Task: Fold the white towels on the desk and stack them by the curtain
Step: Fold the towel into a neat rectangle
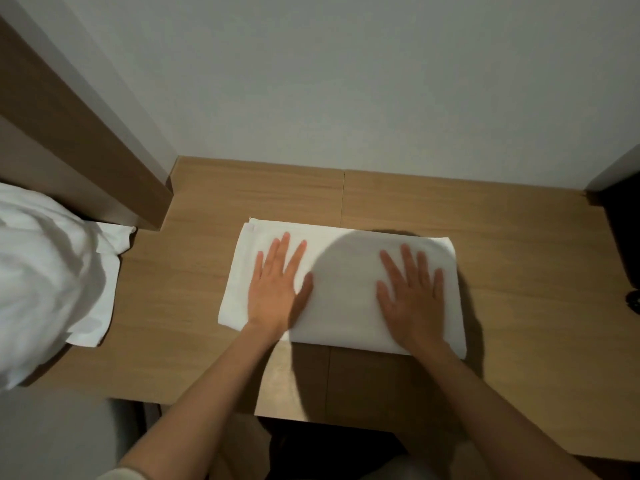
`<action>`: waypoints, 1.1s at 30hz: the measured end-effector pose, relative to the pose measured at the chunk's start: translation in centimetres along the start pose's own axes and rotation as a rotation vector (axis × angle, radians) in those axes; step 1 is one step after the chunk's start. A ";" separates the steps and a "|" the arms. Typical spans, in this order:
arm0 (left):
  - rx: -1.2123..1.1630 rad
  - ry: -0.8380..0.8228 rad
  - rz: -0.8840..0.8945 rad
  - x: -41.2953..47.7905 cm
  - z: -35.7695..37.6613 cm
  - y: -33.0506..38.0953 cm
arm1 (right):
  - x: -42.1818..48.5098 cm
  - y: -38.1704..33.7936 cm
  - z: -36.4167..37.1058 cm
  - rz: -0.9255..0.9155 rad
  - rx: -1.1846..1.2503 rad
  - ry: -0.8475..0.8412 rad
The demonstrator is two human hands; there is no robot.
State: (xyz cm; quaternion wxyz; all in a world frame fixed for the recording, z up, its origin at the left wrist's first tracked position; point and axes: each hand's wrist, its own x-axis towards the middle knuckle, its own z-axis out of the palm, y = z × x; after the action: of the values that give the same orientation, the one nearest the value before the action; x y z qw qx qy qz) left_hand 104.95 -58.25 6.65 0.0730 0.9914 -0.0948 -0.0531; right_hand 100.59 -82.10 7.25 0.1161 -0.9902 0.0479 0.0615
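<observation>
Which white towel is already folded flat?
The towel at the centre of the desk, a neat rectangle under the flat left hand and right hand. The white heap at its left edge is rumpled and unfolded.

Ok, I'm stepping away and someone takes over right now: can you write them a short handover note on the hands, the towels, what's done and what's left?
Left hand: fingers straight, flat on the left half of the folded white cloth towel.
Right hand: fingers straight, flat on its right half.
The towel lies as a rectangle in the middle of the light wooden desk.
A crumpled white cloth heap sits at the desk's left edge; towel or curtain, cannot tell.
Done: this towel is folded.
Left: any last fold, then stack it by the curtain; no stack shows.
</observation>
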 end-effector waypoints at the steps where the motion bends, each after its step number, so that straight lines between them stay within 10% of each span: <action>1: 0.007 0.007 -0.021 -0.2 -0.2 -0.9 | -0.1 1.1 -0.3 0.050 -0.006 0.009; 11: -0.047 -0.001 -0.098 -1.6 -1.7 -2.4 | -2.4 5.2 -2.1 0.247 0.080 0.024; 23: 0.028 -0.026 -0.019 0.0 -1.4 -3.2 | -1.0 -0.8 0.2 0.071 -0.016 -0.065; 33: -0.368 -0.028 -0.157 -0.9 -2.4 -5.5 | -2.4 3.4 -2.0 0.195 0.203 -0.068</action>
State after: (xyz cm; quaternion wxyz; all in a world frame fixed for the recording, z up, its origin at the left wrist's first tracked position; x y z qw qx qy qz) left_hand 105.38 -52.37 8.24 0.2475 0.9648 -0.0067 -0.0886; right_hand 98.09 -85.66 8.72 0.2107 -0.9613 0.1461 0.1007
